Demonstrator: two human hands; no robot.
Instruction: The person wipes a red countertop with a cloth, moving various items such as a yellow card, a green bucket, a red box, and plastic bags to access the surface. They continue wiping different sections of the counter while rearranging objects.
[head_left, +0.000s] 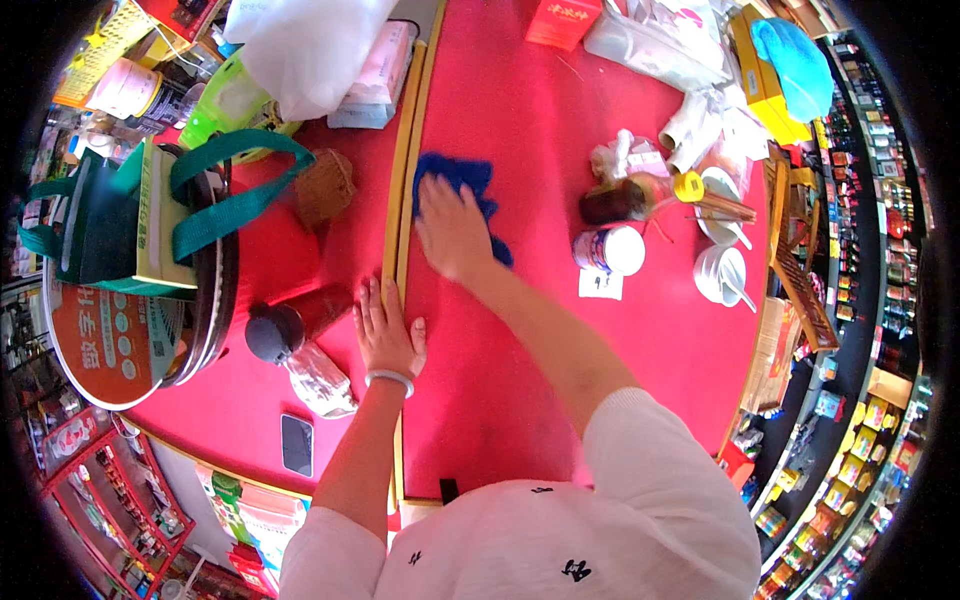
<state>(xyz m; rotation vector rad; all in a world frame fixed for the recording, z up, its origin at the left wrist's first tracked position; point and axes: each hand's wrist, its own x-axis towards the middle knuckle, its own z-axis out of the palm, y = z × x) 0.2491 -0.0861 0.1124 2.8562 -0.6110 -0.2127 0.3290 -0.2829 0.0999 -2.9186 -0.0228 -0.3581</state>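
My right hand (450, 229) presses flat on a dark blue cloth (480, 180) that lies bunched on the red tabletop (525, 390), just right of the wooden edging strip (405, 172). My left hand (388, 334), with a pale bangle at the wrist, rests with fingers spread on the red surface at the left side of that strip. Near its fingertips lies a dark red bottle with a black cap (275, 334). Beside the bottle is a clear crinkled plastic packet (321, 379), and a phone (297, 445) lies closer to me.
On the right stand a white-lidded jar (622, 250), a dark bottle with a yellow cap (615, 201) and white bowls with spoons (720, 274). A green-handled bag (112, 225) stands at left, a tissue pack (379, 67) behind. Stocked shelves (862, 300) line the right.
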